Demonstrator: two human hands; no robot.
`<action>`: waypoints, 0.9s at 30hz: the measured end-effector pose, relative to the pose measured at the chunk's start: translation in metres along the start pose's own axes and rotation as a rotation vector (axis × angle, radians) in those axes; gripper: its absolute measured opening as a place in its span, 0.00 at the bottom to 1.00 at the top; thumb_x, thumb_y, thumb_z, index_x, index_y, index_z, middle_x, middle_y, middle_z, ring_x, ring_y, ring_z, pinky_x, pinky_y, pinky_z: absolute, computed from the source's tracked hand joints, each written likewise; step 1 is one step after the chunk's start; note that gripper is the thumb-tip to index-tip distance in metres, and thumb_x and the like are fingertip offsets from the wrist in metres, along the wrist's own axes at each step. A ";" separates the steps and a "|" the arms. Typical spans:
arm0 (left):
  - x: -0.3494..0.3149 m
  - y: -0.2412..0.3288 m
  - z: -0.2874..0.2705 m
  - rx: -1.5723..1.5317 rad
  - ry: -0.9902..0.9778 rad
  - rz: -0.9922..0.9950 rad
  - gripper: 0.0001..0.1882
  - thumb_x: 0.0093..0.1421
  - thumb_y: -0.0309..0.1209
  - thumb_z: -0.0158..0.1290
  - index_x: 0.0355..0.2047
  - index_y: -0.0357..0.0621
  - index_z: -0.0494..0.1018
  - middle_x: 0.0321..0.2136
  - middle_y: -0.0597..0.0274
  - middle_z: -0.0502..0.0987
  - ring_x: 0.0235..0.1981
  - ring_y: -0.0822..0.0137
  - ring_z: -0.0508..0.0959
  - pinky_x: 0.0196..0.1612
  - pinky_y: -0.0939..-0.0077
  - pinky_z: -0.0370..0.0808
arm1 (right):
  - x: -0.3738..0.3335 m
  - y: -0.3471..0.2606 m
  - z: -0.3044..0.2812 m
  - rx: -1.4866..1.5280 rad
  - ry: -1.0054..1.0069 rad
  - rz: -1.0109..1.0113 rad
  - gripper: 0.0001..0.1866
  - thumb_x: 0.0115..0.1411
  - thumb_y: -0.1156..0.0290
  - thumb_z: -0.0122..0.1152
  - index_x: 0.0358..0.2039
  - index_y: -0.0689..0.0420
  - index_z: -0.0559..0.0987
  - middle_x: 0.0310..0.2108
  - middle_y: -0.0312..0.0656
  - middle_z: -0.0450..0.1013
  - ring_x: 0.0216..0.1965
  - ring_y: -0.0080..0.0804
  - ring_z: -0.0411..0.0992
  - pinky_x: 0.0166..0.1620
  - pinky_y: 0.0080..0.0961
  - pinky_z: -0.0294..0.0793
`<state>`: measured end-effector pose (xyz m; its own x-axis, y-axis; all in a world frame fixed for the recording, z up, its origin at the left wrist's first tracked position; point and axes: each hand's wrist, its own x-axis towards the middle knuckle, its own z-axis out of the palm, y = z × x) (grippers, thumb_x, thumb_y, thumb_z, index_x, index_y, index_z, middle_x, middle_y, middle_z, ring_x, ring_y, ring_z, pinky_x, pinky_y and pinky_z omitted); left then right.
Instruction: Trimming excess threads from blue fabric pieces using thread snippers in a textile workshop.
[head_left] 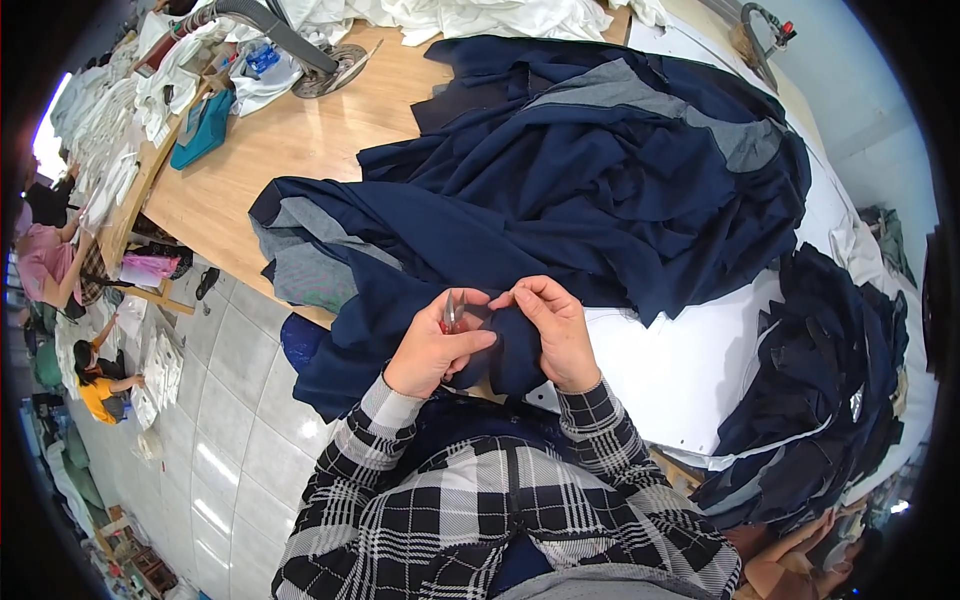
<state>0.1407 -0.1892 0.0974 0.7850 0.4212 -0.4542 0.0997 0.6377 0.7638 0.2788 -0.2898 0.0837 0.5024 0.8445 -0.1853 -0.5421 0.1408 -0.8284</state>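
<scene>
In my left hand (425,352) is a pair of thread snips (453,316) with red grips, its metal blades pointing up and away from me. My right hand (563,338) is closed in a pinch on the edge of a dark navy garment (516,352). The left thumb and fingers also touch this cloth, and the two hands' fingertips almost meet. More navy cloth with grey lining (315,262) spreads out beyond my hands and over the table edge. Whether a thread lies between my fingertips is too small to tell.
A wooden table (300,140) carries a large navy heap (600,180). Another dark pile (830,360) stands on the right. At the far left are a teal container (203,130) and a grey hose (265,25). Several people work nearby, one in yellow (95,390).
</scene>
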 end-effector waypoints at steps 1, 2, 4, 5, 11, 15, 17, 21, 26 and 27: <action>0.000 0.001 0.001 0.000 -0.003 -0.002 0.23 0.49 0.20 0.60 0.46 0.41 0.66 0.28 0.69 0.69 0.13 0.83 0.64 0.14 0.90 0.58 | 0.001 0.001 -0.003 -0.039 -0.023 -0.003 0.06 0.62 0.73 0.52 0.35 0.62 0.74 0.30 0.40 0.74 0.34 0.24 0.72 0.43 0.18 0.69; -0.001 0.003 0.001 0.126 0.019 0.034 0.23 0.49 0.20 0.59 0.46 0.40 0.66 0.29 0.69 0.70 0.16 0.83 0.65 0.17 0.90 0.60 | 0.001 0.001 -0.004 -0.075 -0.049 -0.005 0.06 0.62 0.72 0.51 0.35 0.62 0.74 0.30 0.41 0.74 0.34 0.24 0.72 0.43 0.18 0.69; -0.003 0.001 -0.005 0.427 0.078 0.200 0.24 0.49 0.23 0.60 0.47 0.37 0.67 0.31 0.67 0.71 0.21 0.82 0.67 0.23 0.89 0.65 | 0.001 -0.001 -0.003 -0.104 -0.061 -0.002 0.07 0.62 0.72 0.51 0.35 0.62 0.73 0.30 0.40 0.74 0.34 0.24 0.72 0.43 0.18 0.69; -0.005 0.003 -0.008 0.601 0.116 0.331 0.25 0.49 0.26 0.60 0.48 0.35 0.67 0.32 0.66 0.73 0.24 0.81 0.68 0.26 0.87 0.67 | 0.001 -0.003 -0.002 -0.134 -0.075 0.000 0.07 0.62 0.72 0.51 0.35 0.62 0.73 0.30 0.40 0.74 0.34 0.24 0.72 0.43 0.18 0.69; -0.022 0.029 -0.003 0.931 -0.056 0.390 0.21 0.52 0.29 0.58 0.47 0.37 0.69 0.24 0.57 0.75 0.22 0.69 0.73 0.29 0.78 0.70 | 0.000 -0.004 -0.002 -0.188 -0.089 -0.012 0.06 0.61 0.74 0.53 0.34 0.63 0.74 0.30 0.37 0.73 0.34 0.22 0.71 0.42 0.16 0.69; -0.016 0.031 0.000 0.922 -0.075 0.240 0.20 0.52 0.29 0.58 0.40 0.38 0.62 0.22 0.55 0.75 0.21 0.67 0.75 0.26 0.76 0.70 | -0.001 -0.003 -0.002 -0.171 -0.085 0.008 0.05 0.60 0.75 0.54 0.34 0.63 0.75 0.30 0.36 0.73 0.34 0.20 0.71 0.41 0.14 0.69; -0.013 0.030 -0.001 0.885 -0.105 0.227 0.20 0.52 0.29 0.59 0.39 0.38 0.61 0.21 0.54 0.75 0.21 0.67 0.75 0.26 0.76 0.69 | -0.001 -0.005 -0.001 -0.166 -0.103 0.025 0.05 0.60 0.75 0.54 0.35 0.63 0.75 0.30 0.35 0.73 0.33 0.18 0.71 0.40 0.13 0.69; -0.011 0.033 0.001 0.834 -0.174 0.190 0.19 0.52 0.28 0.59 0.37 0.38 0.60 0.21 0.55 0.75 0.21 0.70 0.74 0.26 0.76 0.69 | -0.001 -0.008 -0.004 -0.185 -0.131 0.075 0.06 0.60 0.75 0.54 0.35 0.63 0.75 0.31 0.35 0.73 0.33 0.18 0.70 0.39 0.13 0.69; -0.009 0.030 -0.004 0.712 -0.240 0.130 0.18 0.53 0.27 0.59 0.37 0.37 0.60 0.23 0.58 0.75 0.24 0.75 0.72 0.28 0.79 0.69 | -0.002 -0.010 -0.007 -0.163 -0.193 0.151 0.06 0.60 0.74 0.54 0.36 0.62 0.76 0.30 0.33 0.73 0.31 0.15 0.69 0.36 0.10 0.68; -0.009 0.029 -0.005 0.646 -0.262 0.107 0.18 0.53 0.26 0.59 0.37 0.36 0.60 0.24 0.60 0.75 0.26 0.77 0.72 0.29 0.80 0.69 | -0.002 -0.010 -0.007 -0.164 -0.193 0.152 0.06 0.60 0.74 0.54 0.36 0.62 0.76 0.30 0.33 0.73 0.31 0.15 0.69 0.36 0.10 0.68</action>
<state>0.1339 -0.1713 0.1212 0.9241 0.2393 -0.2979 0.2929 0.0570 0.9544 0.2877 -0.2970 0.0885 0.2778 0.9345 -0.2225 -0.4776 -0.0666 -0.8761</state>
